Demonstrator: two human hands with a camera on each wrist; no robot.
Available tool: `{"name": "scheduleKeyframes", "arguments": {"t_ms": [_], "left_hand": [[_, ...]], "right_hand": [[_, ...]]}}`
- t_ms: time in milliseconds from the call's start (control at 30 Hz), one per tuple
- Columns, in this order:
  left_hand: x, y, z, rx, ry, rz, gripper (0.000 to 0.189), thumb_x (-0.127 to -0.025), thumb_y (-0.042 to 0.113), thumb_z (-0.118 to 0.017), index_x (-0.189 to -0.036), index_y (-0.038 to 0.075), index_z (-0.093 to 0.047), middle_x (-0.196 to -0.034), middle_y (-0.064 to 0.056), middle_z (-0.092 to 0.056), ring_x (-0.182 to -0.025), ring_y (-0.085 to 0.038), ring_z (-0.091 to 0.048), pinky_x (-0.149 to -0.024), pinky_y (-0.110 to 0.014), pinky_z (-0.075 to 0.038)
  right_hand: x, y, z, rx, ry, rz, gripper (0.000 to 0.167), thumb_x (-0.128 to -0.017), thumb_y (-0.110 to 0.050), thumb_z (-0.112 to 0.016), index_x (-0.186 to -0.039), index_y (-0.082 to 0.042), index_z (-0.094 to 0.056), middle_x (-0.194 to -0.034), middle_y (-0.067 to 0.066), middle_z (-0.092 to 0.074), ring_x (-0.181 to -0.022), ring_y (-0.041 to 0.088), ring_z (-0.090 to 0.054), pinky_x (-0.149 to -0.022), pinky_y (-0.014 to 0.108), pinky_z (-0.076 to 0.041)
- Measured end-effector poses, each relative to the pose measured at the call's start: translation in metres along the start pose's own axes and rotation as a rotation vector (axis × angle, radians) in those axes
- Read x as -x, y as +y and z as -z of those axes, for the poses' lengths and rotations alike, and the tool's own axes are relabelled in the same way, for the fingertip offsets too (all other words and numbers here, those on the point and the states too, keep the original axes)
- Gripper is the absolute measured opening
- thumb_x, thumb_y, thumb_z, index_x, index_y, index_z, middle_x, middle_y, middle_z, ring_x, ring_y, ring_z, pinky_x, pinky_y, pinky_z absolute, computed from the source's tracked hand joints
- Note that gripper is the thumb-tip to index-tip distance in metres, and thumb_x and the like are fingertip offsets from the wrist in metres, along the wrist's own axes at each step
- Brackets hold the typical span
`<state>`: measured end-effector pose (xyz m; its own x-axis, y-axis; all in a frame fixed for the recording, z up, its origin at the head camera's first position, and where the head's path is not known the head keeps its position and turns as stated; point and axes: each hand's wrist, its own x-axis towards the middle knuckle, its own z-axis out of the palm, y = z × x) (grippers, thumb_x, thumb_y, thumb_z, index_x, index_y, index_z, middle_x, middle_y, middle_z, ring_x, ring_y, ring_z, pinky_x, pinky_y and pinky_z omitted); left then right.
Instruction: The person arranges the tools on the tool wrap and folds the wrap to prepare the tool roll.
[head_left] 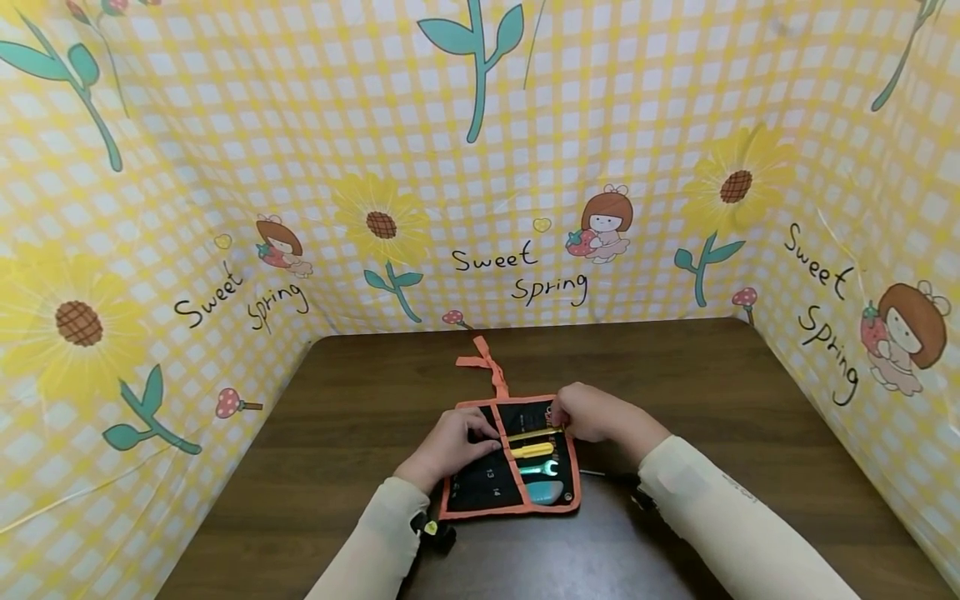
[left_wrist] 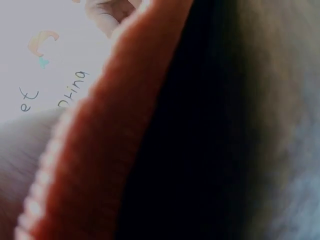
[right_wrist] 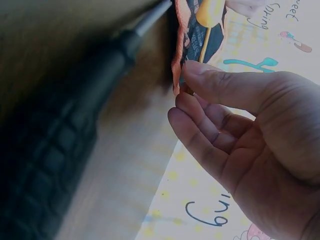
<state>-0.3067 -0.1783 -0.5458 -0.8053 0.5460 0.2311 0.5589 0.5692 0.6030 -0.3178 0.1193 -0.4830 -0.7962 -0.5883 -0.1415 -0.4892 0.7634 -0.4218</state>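
Observation:
A black tool pouch [head_left: 474, 479] with orange trim lies unfolded on the table. Its pockets hold a yellow-handled tool [head_left: 532, 451], a teal open-end wrench [head_left: 542, 468] and a rounded teal handle [head_left: 545, 492]. My left hand [head_left: 450, 446] rests over the pouch's left part, thumb and fingers pinching the orange pocket edge. At the upper right corner, my right hand [head_left: 592, 412] pinches the end of a thin yellow rod [right_wrist: 204, 46]. In the left wrist view, the blurred orange trim [left_wrist: 100, 120] hides most of the left hand.
A screwdriver [right_wrist: 55, 135] with a dark grip lies right of the pouch, below the right wrist. Orange ties [head_left: 491, 367] extend from the pouch's far edge across the brown table [head_left: 360, 375]. A checked yellow cloth [head_left: 480, 192] hangs around the table's back and sides.

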Motion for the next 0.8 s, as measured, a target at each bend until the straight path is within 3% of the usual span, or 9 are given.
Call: {"name": "scheduleKeyframes", "arguments": {"t_ms": [500,800], "left_hand": [[0.001,0.010,-0.003,-0.059,0.038,-0.008,0.012,-0.096,0.016,-0.079,-0.090,0.026,-0.078,-0.090,0.018,-0.064,-0.082,-0.005,-0.059,-0.076,-0.030,-0.053],[0.001,0.011,-0.003,-0.046,0.068,-0.004,0.011,-0.096,0.016,-0.079,-0.090,0.025,-0.079,-0.090,0.018,-0.064,-0.082,-0.006,-0.059,-0.075,-0.030,-0.052]], "right_hand": [[-0.007,-0.002,-0.012,-0.006,0.006,0.065,0.026,-0.085,0.007,-0.080,-0.089,-0.018,-0.077,-0.085,-0.005,-0.068,-0.078,0.009,-0.060,-0.072,0.034,-0.055],[-0.014,-0.013,-0.010,0.017,0.014,0.082,0.026,-0.087,0.010,-0.075,-0.094,-0.014,-0.079,-0.090,-0.004,-0.069,-0.083,0.010,-0.063,-0.077,0.034,-0.056]]}}
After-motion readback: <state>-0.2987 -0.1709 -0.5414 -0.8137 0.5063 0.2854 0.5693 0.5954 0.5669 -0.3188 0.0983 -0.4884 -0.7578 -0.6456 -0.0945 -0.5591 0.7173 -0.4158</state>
